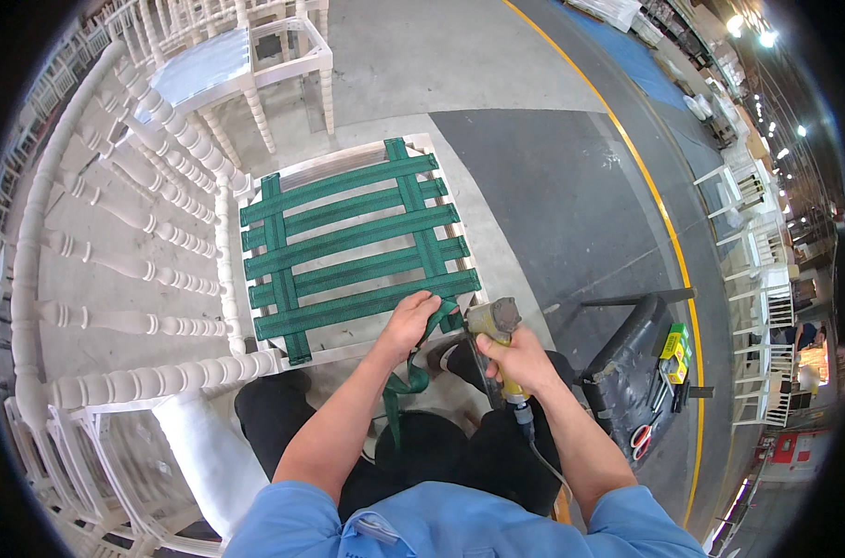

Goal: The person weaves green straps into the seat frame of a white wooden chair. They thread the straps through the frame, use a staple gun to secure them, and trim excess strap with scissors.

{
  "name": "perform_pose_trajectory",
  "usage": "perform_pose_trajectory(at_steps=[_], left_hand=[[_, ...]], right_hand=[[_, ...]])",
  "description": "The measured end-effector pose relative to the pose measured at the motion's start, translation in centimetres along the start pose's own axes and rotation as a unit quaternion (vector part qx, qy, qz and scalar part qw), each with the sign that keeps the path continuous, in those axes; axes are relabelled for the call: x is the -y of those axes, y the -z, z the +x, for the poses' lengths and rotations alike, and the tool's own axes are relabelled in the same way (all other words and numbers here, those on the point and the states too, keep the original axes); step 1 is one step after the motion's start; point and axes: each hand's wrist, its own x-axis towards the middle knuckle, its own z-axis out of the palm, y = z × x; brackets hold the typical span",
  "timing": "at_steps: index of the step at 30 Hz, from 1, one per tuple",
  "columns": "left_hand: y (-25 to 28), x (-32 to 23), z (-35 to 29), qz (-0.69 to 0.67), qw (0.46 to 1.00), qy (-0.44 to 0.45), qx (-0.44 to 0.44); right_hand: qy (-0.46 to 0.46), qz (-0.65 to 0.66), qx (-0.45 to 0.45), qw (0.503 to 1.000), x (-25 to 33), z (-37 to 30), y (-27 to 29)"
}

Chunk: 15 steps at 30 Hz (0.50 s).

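Note:
In front of me is a white chair frame (pixel 136 321) with turned spindles, its seat crossed by woven green webbing straps (pixel 362 244). My left hand (pixel 409 324) is closed on a loose length of green webbing (pixel 407 383) at the seat's near right corner. The tail of that strap hangs in a curl between my knees. My right hand (pixel 523 361) wraps round the handle of a staple gun (pixel 495 318) with a worn grey head and yellow body. Its head is beside the same corner, close to the strap; whether the nose touches the frame cannot be seen.
On my right a black padded seat (pixel 621 361) bears red-handled scissors (pixel 640 439), a yellow-green box (pixel 675 352) and other hand tools. A hose (pixel 545 465) runs down from the staple gun. More white chairs (pixel 288 63) stand at far left and along the right, past a yellow floor line (pixel 660 205).

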Motion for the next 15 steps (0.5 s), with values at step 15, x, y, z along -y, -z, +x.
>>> perform_pose_trajectory(at_steps=[15], left_hand=[[0.4, -1.0, 0.9, 0.036, 0.998, 0.037, 0.029]], right_hand=[[-0.016, -0.074, 0.005, 0.997, 1.3, 0.3, -0.8]])
